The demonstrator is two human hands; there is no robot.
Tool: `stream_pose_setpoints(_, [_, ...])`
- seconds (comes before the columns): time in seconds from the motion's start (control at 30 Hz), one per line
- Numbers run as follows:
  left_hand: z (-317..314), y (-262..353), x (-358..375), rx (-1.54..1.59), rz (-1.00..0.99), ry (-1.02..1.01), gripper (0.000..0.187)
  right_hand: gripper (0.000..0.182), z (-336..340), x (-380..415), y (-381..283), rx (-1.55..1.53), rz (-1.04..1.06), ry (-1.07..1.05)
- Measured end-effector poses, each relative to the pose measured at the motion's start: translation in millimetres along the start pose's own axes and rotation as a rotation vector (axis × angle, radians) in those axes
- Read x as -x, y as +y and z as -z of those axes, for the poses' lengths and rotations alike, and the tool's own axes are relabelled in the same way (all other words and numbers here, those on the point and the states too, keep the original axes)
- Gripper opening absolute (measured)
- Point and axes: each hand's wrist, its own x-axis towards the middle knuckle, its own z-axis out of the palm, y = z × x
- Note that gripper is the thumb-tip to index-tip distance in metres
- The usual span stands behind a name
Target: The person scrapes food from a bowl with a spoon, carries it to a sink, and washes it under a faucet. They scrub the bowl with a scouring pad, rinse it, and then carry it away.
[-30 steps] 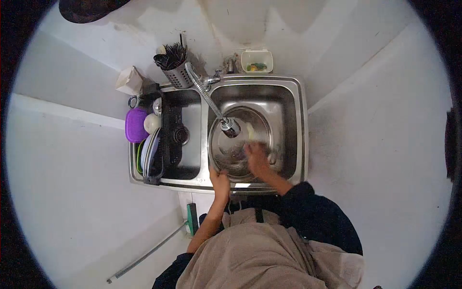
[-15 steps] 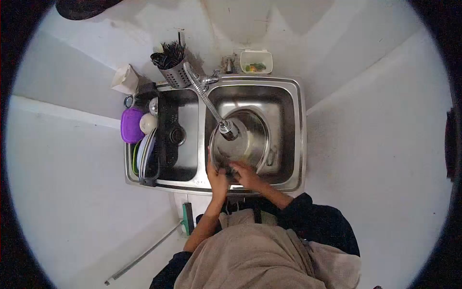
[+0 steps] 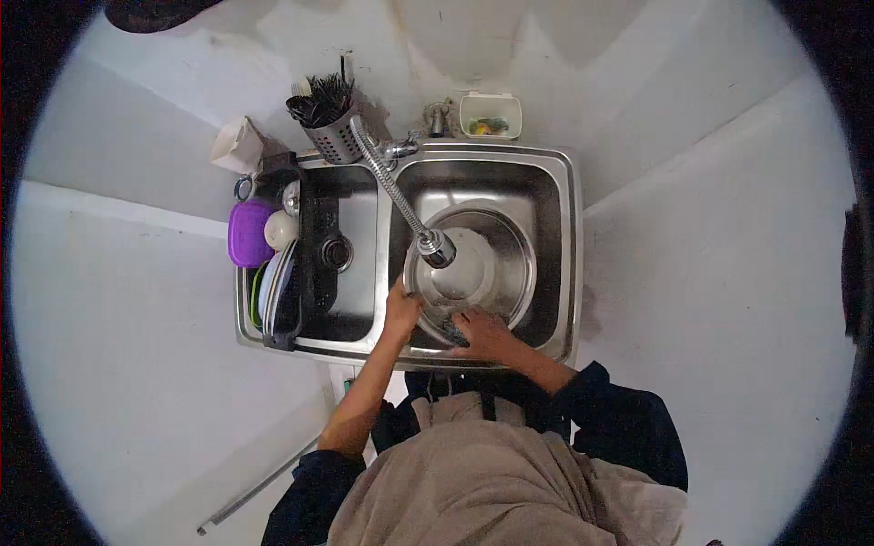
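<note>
A large round steel bowl (image 3: 523, 273) lies in the right basin of the sink, its mouth facing up under the tap head (image 3: 437, 249). My left hand (image 3: 401, 314) is closed on the bowl's rim at the near left. At the near side, my right hand (image 3: 484, 335) reaches over the rim with bent fingers against the inner wall. Something greyish and rough-looking shows by those fingertips, perhaps a scrubber, but it is too small and blurred to name.
The left basin (image 3: 355, 218) has a drain and a black dish rack (image 3: 289, 332) with plates, a purple container (image 3: 249, 234) and cups. Behind stand a perforated cutlery holder (image 3: 335, 141) and a white tub (image 3: 492, 114). A long-handled squeegee (image 3: 264, 487) leans at the lower left.
The bowl has shifted right and lies flatter, with more of its inside showing. My left hand has moved slightly left and up along the rim; my right hand has moved a little right.
</note>
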Motion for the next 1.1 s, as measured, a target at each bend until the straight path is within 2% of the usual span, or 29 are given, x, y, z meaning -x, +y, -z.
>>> stream_pose_setpoints(0.03, [-5.2, 11.4, -2.8, 0.035, 0.009, -0.005, 0.051, 0.048, -15.3, -6.3, 11.6, 0.047, 0.045, 0.025])
stream_pose_setpoints(0.13, [-6.3, 24.0, -26.0, -0.314, -0.130, 0.131, 0.058, 0.040, -8.2, -20.8, 14.8, 0.052, 0.066, 0.117])
stream_pose_setpoints(0.17, [-1.9, 33.4, -29.2, -0.462, -0.064, 0.095, 0.069, 0.037, 0.1, -24.9, 11.7, 0.030, 0.053, 0.149])
stream_pose_setpoints(0.27, [3.3, 19.0, -49.6, -0.433, 0.043, 0.085, 0.068, 0.034, 10.5, -34.4, 5.5, 0.032, 0.051, 0.219])
stream_pose_setpoints(0.3, [0.6, 16.0, -45.7, -0.481, -0.119, 0.110, 0.066, 0.035, 12.1, -37.2, 5.1, 0.005, 0.056, 0.270])
stream_pose_setpoints(0.37, [-10.8, 8.7, -36.4, -0.395, -0.107, 0.027, 0.066, 0.036, 12.5, -40.1, 4.3, -0.055, 0.063, 0.365])
stream_pose_setpoints(0.4, [-20.4, 3.8, -29.3, -0.351, -0.099, -0.014, 0.067, 0.040, 16.8, -40.5, 0.5, -0.081, 0.014, 0.349])
stream_pose_setpoints(0.47, [-40.0, -19.8, -15.6, -0.002, -0.061, 0.122, 0.068, 0.049, 27.1, -42.1, -7.1, -0.126, -0.083, 0.320])
stream_pose_setpoints(0.53, [-42.9, -31.0, -7.8, 0.375, 0.157, 0.117, 0.070, 0.050, 25.6, -36.5, -12.5, -0.154, -0.076, 0.251])
stream_pose_setpoints(0.6, [-37.5, -29.7, 0.7, 0.572, 0.402, 0.089, 0.051, 0.051, 24.6, -31.3, -14.5, -0.214, -0.045, 0.205])
stream_pose_setpoints(0.67, [-28.8, -31.7, 7.8, 0.574, 0.466, 0.102, 0.042, 0.050, 24.8, -23.9, -11.6, -0.310, 0.006, 0.194])
stream_pose_setpoints(0.7, [-26.5, -31.0, 11.9, 0.677, 0.432, 0.086, 0.023, 0.047, 23.2, -20.4, -4.7, -0.360, 0.009, 0.102])
stream_pose_setpoints(0.77, [-20.5, -27.1, 19.5, 0.705, 0.428, 0.110, 0.025, 0.042, 18.0, -13.6, 24.0, -0.453, 0.017, -0.082])
stream_pose_setpoints(0.83, [-12.9, -31.8, 24.8, 0.648, 0.422, 0.172, 0.032, 0.035, 17.9, -10.5, 61.2, 0.157, 0.037, -0.338])
stream_pose_setpoints(0.93, [-4.4, -49.7, 26.4, 0.502, 0.350, 0.066, 0.029, 0.030, 33.4, -22.2, 99.2, 0.445, -0.015, 0.087])
stream_pose_setpoints(1.0, [-15.3, -20.5, 40.0, 0.413, 0.323, 0.019, 0.024, 0.028, 32.7, -45.3, 112.1, 0.513, -0.027, 0.409])
stream_pose_setpoints(1.07, [-30.3, -15.9, 48.3, 0.376, 0.340, 0.006, 0.022, 0.027, 5.7, -73.8, 94.6, 0.082, -0.290, 0.681])
stream_pose_setpoints(1.1, [-38.8, -20.9, 48.1, 0.426, 0.376, 0.094, 0.015, 0.027, -6.5, -88.1, 82.2, -0.140, -0.419, 0.810])
